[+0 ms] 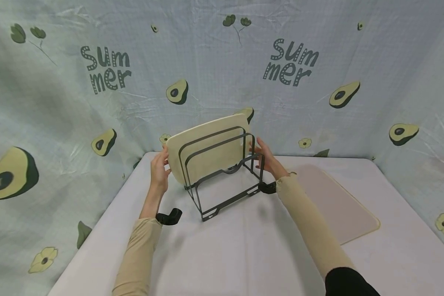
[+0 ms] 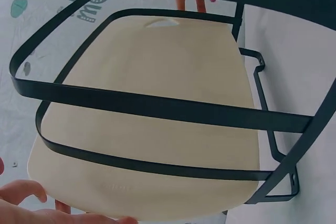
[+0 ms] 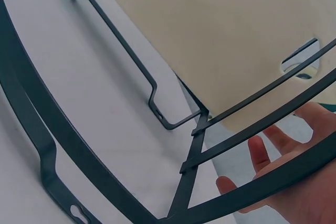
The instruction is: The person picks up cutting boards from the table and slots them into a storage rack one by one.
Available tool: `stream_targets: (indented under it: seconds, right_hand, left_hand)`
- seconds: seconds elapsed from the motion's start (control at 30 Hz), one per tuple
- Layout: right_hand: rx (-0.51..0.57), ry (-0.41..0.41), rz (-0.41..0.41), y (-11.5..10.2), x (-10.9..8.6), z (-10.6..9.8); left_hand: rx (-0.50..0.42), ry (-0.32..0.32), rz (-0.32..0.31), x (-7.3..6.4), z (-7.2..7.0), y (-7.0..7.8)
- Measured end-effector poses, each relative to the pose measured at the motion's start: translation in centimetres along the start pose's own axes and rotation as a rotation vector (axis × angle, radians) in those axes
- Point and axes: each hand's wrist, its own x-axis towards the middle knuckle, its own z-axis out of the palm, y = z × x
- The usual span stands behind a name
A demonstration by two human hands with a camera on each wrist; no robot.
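Observation:
A cream cutting board (image 1: 211, 152) with a handle slot stands on its long edge, leaning at the rear of a dark metal rack (image 1: 227, 202). My left hand (image 1: 159, 169) grips the board's left end; in the left wrist view its fingers (image 2: 23, 191) lie along the board's rim. At the other end, beside the rack's bars, is my right hand (image 1: 267, 158). The right wrist view shows its fingers (image 3: 257, 153) spread and loosely extended beyond the bars, close to the board's slotted end, with part of the hand hidden by a bar.
A pinkish flat board (image 1: 336, 205) with a cream rim lies on the white table (image 1: 229, 255) at the right, partly behind the right sleeve. A printed cloth (image 1: 214, 53) hangs right behind the table's far edge and along both sides.

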Motion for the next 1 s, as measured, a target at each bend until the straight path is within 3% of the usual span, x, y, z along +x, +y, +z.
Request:
stream_targets:
  seconds: [0.13,0.37,0.47,0.67,0.7,0.93,1.0]
  right_hand:
    - [-0.008,0.006,0.022,0.2,-0.1,0.0]
    - [-0.017,0.0,0.021,0.8,0.2,-0.2]
    - [-0.037,-0.017,-0.001,2.0,1.6,-1.2]
    - [-0.014,-0.113,-0.026,6.5,8.4,-6.6]
    - [-0.022,-0.096,-0.017,7.2,9.5,-7.3]
    - [0.011,-0.112,-0.006,8.0,10.9,-8.5]
    - [-0.019,-0.082,0.002,7.1,9.5,-7.3]
  left_hand:
    - [-0.009,0.005,-0.033,0.0,0.1,-0.3]
    - [0.057,0.001,-0.017,-0.1,0.3,-0.5]
    - [0.07,0.004,-0.012,-0.2,0.4,-0.4]
    - [0.077,0.018,-0.002,-0.3,0.4,-0.4]
    - [0.079,0.019,-0.001,-0.3,0.4,-0.4]
    - [0.082,0.031,0.006,-0.3,0.6,-0.5]
    - [0.084,0.032,0.009,-0.3,0.6,-0.5]
